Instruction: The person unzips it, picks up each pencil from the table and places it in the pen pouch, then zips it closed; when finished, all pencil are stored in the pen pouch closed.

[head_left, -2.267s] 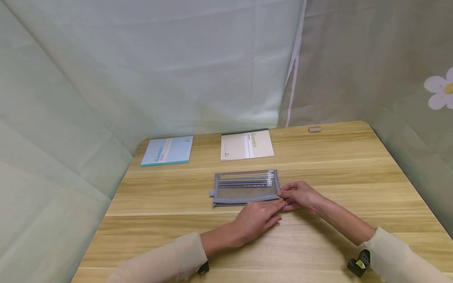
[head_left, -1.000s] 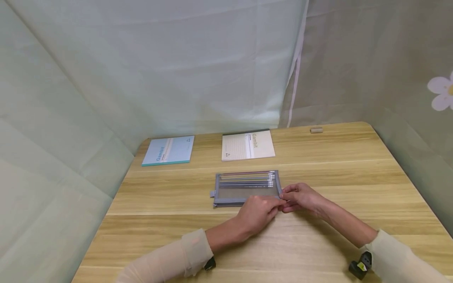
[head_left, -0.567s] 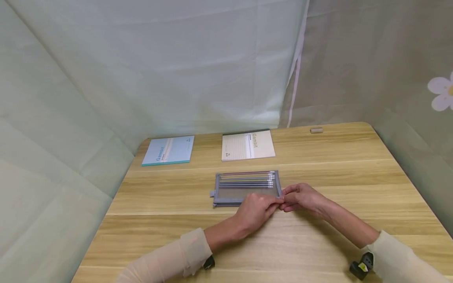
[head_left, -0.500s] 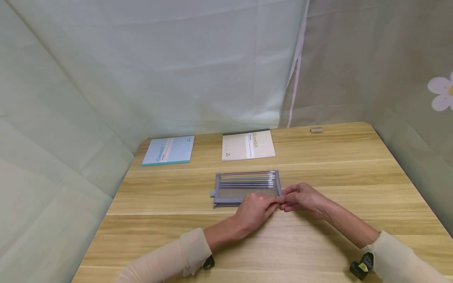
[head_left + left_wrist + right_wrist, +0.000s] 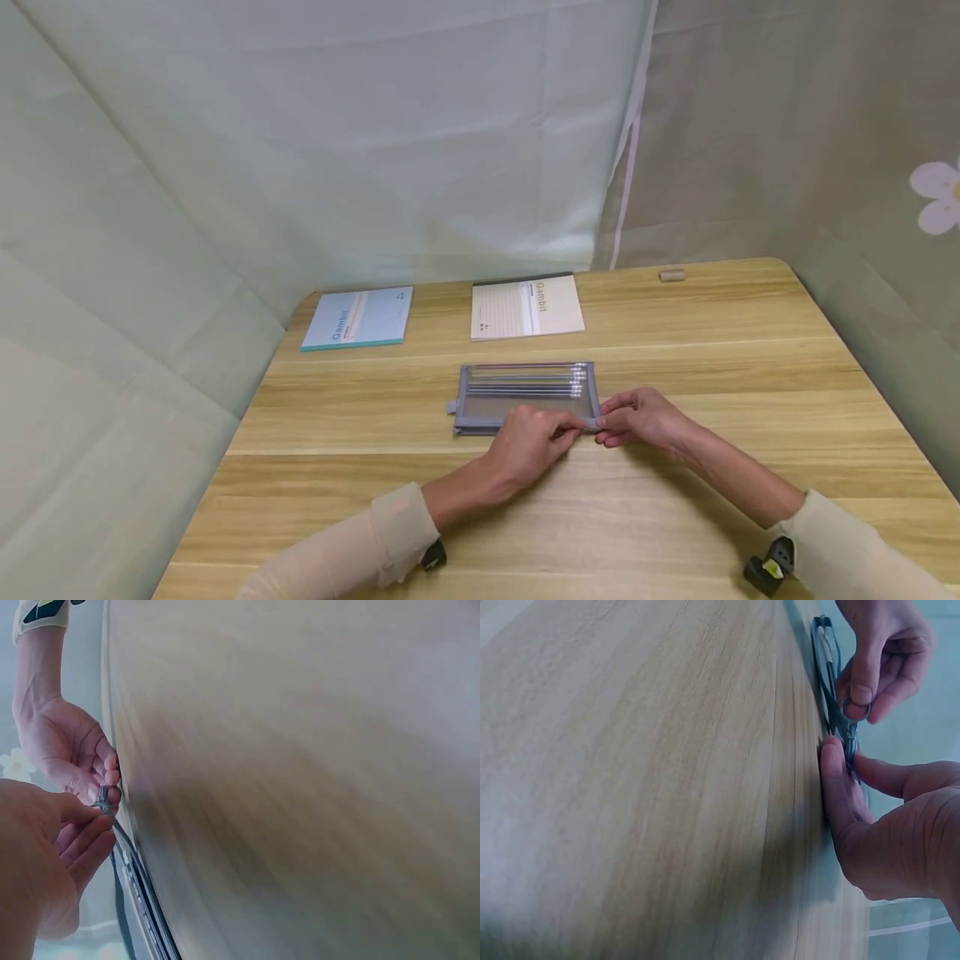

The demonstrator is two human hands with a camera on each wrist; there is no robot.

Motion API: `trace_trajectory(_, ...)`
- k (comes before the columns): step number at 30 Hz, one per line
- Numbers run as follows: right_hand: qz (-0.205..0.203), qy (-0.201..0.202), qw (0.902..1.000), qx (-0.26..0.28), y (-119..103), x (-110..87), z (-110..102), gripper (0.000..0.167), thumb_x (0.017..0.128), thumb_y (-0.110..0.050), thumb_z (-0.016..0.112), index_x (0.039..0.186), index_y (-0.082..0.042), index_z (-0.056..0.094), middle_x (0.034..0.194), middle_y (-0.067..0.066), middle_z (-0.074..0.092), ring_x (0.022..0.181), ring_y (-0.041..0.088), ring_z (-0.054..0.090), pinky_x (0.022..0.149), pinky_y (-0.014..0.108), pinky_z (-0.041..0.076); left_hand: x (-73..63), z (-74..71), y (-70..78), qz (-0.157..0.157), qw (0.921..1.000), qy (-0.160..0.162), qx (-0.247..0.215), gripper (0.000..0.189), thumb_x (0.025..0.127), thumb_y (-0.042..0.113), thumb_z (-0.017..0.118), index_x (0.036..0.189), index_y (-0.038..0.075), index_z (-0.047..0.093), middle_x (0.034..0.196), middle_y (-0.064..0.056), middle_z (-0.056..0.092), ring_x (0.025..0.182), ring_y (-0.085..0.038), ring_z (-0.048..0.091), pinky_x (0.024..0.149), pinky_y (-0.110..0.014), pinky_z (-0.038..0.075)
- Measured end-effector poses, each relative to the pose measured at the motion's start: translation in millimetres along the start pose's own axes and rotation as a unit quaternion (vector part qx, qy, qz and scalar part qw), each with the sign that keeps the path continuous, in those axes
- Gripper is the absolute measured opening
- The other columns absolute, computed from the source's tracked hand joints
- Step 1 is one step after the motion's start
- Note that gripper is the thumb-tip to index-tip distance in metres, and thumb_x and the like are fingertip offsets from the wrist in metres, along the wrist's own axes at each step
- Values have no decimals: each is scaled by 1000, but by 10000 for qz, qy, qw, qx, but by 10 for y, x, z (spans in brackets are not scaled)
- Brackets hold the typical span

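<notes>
A grey see-through mesh pencil case (image 5: 491, 408) lies flat on the wooden table, with several pencils (image 5: 521, 389) showing in its far half. The left hand (image 5: 527, 443) covers part of the near zipped edge. Between thumb and finger it pinches the zipper pull, whose ring (image 5: 843, 709) shows in the right wrist view. The right hand (image 5: 643, 418) pinches the near right corner of the case, thumb on one side and fingers on the other. In the left wrist view the case's edge (image 5: 146, 907) runs down from the pinching fingers.
Behind the case lie a cream notebook (image 5: 527, 308) and, farther left, a blue notebook (image 5: 357, 318). A small brown cylindrical object (image 5: 672, 275) sits near the table's far edge at right. Fabric curtains (image 5: 450, 142) stand behind and beside the table (image 5: 712, 350).
The left hand went from lying over the case's right corner with fingers stretched to pinching the zipper pull, then shifted slightly left along the edge. The right hand stays at the corner.
</notes>
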State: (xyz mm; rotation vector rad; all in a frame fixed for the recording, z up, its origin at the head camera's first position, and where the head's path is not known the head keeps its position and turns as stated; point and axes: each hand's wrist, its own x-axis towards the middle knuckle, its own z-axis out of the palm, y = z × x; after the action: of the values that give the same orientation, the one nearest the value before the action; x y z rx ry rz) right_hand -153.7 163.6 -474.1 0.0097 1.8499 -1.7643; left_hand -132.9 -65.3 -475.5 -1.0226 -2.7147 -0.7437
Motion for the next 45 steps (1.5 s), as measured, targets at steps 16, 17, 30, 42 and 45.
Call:
trace_trajectory(16, 24, 2, 9999, 121, -10, -31, -58, 33, 100, 9, 59, 127, 28, 50, 93, 20, 75, 83, 20, 76, 78, 33, 64, -250, -253, -217, -600, 9982, -21, -42, 11, 96, 11, 79, 104, 17, 84, 99, 7, 81, 80, 4, 67, 70, -15, 54)
trace_trajectory(17, 12, 6, 9999, 131, -7, -32, -64, 33, 100, 10, 58, 127, 28, 50, 93, 21, 75, 82, 20, 75, 78, 33, 64, -271, -272, -240, -623, 9981, -9, -15, 12, 96, 10, 80, 104, 17, 84, 99, 7, 81, 81, 3, 67, 70, -15, 55)
trace_trajectory(30, -26, 102, 9999, 47, 7, -95, -178, 32, 100, 7, 61, 124, 26, 53, 94, 19, 76, 84, 21, 75, 80, 35, 64, -580, -583, -534, -1098, 9933, 206, 306, 12, 90, 8, 85, 98, 18, 84, 94, 5, 81, 80, -1, 68, 69, -25, 59)
trace_trajectory(42, -66, 96, 9999, 76, 11, -124, -224, 31, 99, 7, 61, 123, 25, 53, 94, 19, 76, 83, 20, 75, 80, 35, 64, -745, -715, -697, -1342, 9898, 341, 334, 15, 86, 2, 84, 94, 15, 83, 88, 2, 80, 78, -4, 72, 67, -22, 58)
trace_trajectory(45, -53, 115, 9999, 11, 11, -127, -250, 31, 100, 6, 61, 123, 25, 53, 94, 19, 76, 83, 20, 75, 81, 35, 63, -758, -746, -725, -1455, 9880, 395, 337, 16, 85, 0, 84, 93, 15, 83, 86, 2, 80, 74, -1, 69, 64, -20, 56)
